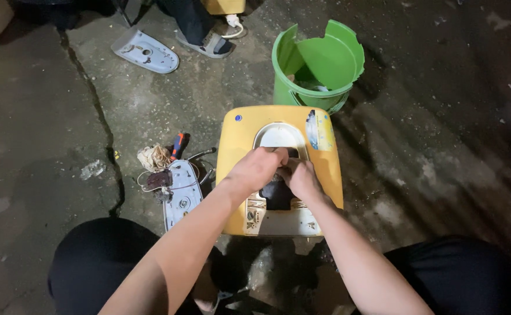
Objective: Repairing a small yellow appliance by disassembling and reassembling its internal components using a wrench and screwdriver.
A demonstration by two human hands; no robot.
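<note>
Cracked concrete floor lies under a yellow casing, where the left hand and the right hand both grasp a dark part in its middle opening, near a broken green bucket.

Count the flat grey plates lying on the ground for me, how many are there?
2. One flat grey oval metal plate lies at the top left, near a sandalled foot. Another lies beside the yellow plastic casing, left of the hands. More may be hidden.
</note>
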